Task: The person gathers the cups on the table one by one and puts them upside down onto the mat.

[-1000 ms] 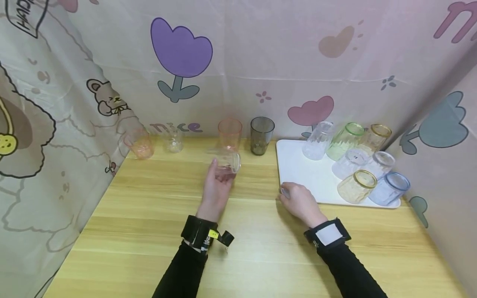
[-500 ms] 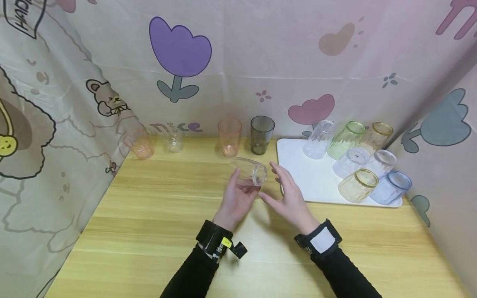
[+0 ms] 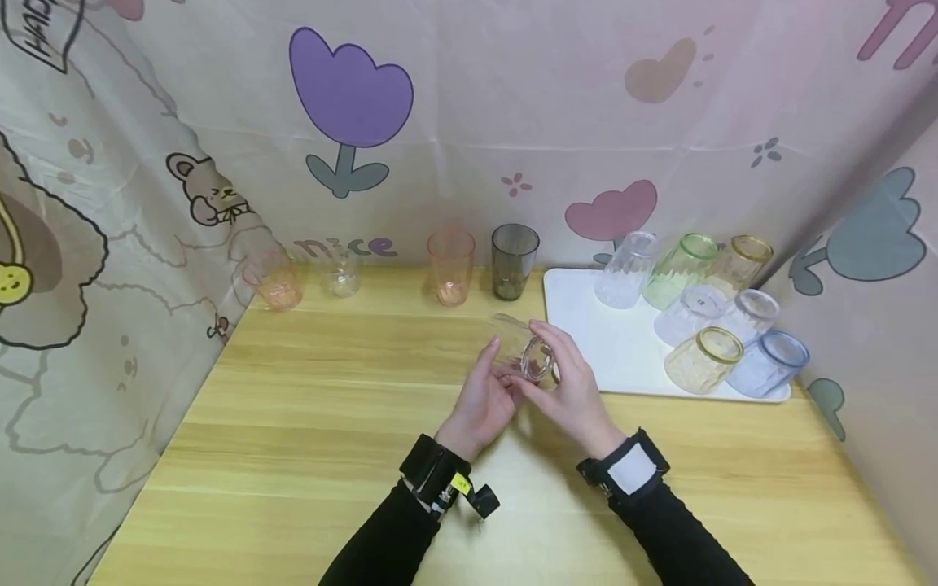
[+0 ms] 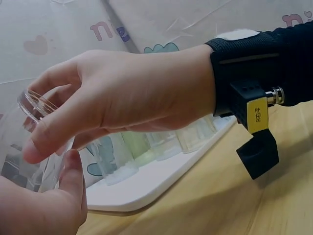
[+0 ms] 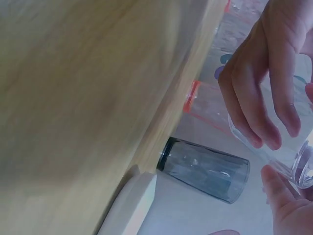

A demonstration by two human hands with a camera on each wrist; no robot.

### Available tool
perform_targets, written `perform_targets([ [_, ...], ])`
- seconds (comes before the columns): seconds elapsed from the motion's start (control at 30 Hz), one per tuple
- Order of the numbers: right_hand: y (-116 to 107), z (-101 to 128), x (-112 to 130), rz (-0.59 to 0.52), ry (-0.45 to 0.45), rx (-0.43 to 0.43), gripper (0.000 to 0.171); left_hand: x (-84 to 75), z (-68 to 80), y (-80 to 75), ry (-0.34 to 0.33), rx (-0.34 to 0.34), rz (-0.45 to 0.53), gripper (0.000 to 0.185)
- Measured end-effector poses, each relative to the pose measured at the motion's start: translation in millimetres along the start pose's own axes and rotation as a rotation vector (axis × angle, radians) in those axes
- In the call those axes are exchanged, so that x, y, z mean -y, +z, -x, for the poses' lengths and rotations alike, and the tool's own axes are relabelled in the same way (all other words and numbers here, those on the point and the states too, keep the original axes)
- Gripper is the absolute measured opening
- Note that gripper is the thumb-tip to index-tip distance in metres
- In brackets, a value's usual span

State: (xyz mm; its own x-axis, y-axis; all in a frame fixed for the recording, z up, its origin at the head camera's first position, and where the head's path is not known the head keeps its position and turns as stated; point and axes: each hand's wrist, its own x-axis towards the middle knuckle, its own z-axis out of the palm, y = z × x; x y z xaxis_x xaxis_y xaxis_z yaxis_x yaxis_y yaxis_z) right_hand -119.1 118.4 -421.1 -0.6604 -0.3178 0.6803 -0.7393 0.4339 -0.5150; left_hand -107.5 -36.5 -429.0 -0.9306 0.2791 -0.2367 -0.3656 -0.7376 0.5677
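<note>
Both hands close their fingers around one clear glass tumbler (image 3: 522, 355), held tilted on its side above the wooden table (image 3: 293, 423), just left of the white tray (image 3: 586, 325). The left hand (image 3: 484, 403) cups the tumbler from below and the left, its thumb and fingers curled against the wall. The right hand (image 3: 575, 391) grips the tumbler from the right, its fingers (image 3: 545, 338) curved over the top and its thumb underneath. The left wrist view shows the right hand's fingers at the rim of the glass.

Beyond the hands, a smoky grey tumbler (image 3: 515, 262) and an orange tumbler (image 3: 450, 266) stand upright side by side at the back of the table. Farther left stand a small clear glass (image 3: 341, 275) and a pale orange glass (image 3: 274, 281). On the tray, several tumblers lie tipped together: clear, green, amber, yellow and blue
</note>
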Motion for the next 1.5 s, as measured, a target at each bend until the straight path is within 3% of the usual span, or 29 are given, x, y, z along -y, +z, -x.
perform_targets([
  [0.17, -5, -5, -1, -0.011, -0.018, -0.015, 0.091, -0.3, -0.8, 0.9, -0.017, 0.013, -0.01, 0.061],
  [0.37, -17, -11, -1, 0.004, 0.028, -0.033, 0.09, 0.5, -3.1, 0.4, -0.039, 0.093, -0.095, 0.053],
  [0.47, -28, -16, 0, 0.026, 0.093, -0.058, 0.089, 2.1, -4.9, 1.8, -0.013, 0.132, -0.156, 0.045],
  [0.57, -40, -23, -2, 0.048, 0.13, -0.094, 0.087, 4.0, -7.5, 5.1, 0.035, 0.107, -0.259, 0.035],
  [0.67, -51, -32, -5, 0.072, 0.128, -0.14, 0.083, 7.5, -13.0, 9.9, 0.113, 0.049, -0.466, 0.04],
  [0.77, -63, -39, -8, 0.118, 0.119, -0.171, 0.081, 10.4, -19.6, 14.4, 0.213, 0.027, -0.781, 0.045],
  [0.97, -90, -51, -22, 0.244, 0.151, -0.164, 0.077, 10.5, -28.7, 23.7, 0.457, 0.139, -1.529, 0.035],
  [1.07, -104, -55, -29, 0.31, 0.187, -0.117, 0.075, 12.7, -33.2, 28.9, 0.52, 0.189, -1.802, 0.031],
  [1.27, -127, -63, -39, 0.39, 0.317, 0.007, 0.072, 19.5, -41.5, 36.7, 0.503, 0.3, -2.087, 0.023],
  [1.5, -140, -74, -56, 0.44, 0.492, 0.186, 0.076, 30.1, -49.9, 38.1, 0.533, 0.391, -2.217, 0.019],
])
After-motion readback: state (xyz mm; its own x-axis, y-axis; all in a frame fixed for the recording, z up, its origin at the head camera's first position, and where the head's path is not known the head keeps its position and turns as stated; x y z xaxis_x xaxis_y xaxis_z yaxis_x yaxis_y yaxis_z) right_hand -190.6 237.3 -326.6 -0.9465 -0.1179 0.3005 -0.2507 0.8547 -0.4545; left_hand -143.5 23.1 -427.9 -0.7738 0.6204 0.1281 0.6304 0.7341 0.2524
